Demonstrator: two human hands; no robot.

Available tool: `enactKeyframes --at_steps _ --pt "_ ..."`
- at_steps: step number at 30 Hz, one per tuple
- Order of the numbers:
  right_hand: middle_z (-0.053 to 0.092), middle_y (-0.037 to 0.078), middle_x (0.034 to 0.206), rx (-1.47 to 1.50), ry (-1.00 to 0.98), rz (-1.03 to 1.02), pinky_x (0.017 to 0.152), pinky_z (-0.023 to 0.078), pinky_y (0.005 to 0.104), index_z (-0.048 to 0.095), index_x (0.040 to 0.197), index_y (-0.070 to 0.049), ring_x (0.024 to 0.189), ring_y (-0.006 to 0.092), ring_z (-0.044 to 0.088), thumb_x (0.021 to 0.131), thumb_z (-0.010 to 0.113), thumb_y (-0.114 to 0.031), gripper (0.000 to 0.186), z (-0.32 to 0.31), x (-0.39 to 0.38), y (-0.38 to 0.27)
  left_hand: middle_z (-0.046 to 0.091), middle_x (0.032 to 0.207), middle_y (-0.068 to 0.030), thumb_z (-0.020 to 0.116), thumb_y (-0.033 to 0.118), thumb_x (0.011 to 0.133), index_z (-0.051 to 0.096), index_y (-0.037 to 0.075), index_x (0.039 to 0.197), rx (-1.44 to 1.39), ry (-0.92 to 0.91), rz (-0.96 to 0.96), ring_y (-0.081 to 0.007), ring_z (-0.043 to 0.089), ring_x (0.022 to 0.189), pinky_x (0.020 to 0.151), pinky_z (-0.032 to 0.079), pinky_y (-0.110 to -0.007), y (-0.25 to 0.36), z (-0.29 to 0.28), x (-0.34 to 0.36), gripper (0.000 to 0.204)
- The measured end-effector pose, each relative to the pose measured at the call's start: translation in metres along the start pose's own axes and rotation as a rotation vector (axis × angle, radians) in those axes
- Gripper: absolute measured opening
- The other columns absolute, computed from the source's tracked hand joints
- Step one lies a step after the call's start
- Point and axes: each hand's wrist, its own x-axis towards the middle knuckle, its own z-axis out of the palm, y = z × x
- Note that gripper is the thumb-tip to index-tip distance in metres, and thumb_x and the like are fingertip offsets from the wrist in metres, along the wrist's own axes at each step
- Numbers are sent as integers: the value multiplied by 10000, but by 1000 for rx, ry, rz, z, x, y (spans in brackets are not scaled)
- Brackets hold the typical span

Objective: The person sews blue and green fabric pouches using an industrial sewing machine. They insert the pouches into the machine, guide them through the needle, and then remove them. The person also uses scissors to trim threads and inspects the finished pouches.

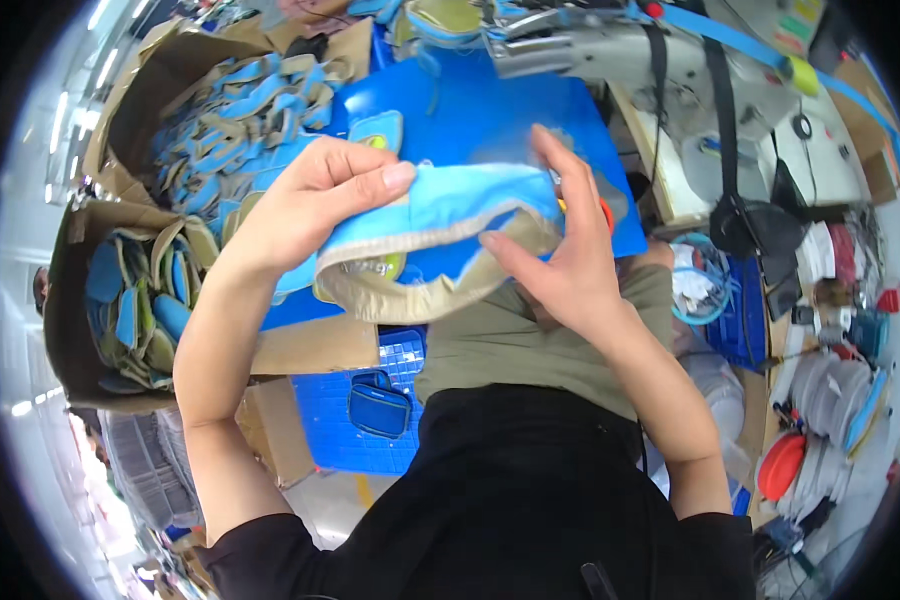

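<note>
A looped fabric band [410,300], light blue on one side and beige on the other, hangs in front of me above my lap. My left hand [320,190] pinches its upper left edge between thumb and fingers. At the band's right end is my right hand [570,250], with thumb and forefinger spread wide around the fabric. Its other fingers are partly hidden and slightly blurred. Behind the band, the blue work table [470,110] carries a few blue and yellow-green fabric pieces, partly covered by my hands and the band.
A cardboard box [135,130] full of similar blue and beige strips stands at the left. Nearer is another box [65,320] of flat padded pieces. A sewing machine [590,45] stands across the table at the far right. Tape rolls [815,400] lie on the right-hand shelf.
</note>
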Motion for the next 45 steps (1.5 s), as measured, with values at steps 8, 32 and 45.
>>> enactKeyframes --at_steps 8,32,45 --pt "704 26 1088 959 -467 546 875 487 247 638 1310 3 989 76 627 874 782 -147 483 -52 -25 19 612 756 54 648 281 1027 660 65 829 -203 -51 44 -5 490 665 588 382 -215 -32 9 24 292" --pt "594 -10 767 383 -628 608 633 443 267 699 1138 -1 681 71 513 939 719 -121 233 46 -4 -12 529 1500 -173 398 615 1049 514 15 1453 -1384 27 123 -345 507 1378 1133 409 -494 -134 57 39 733" --pt "657 145 814 82 -524 280 574 487 390 657 1049 -29 662 347 653 906 762 -173 228 23 -19 9 518 1514 -179 404 472 1097 619 5 1326 -887 396 348 -343 399 1477 1197 364 -483 -152 -22 73 563"
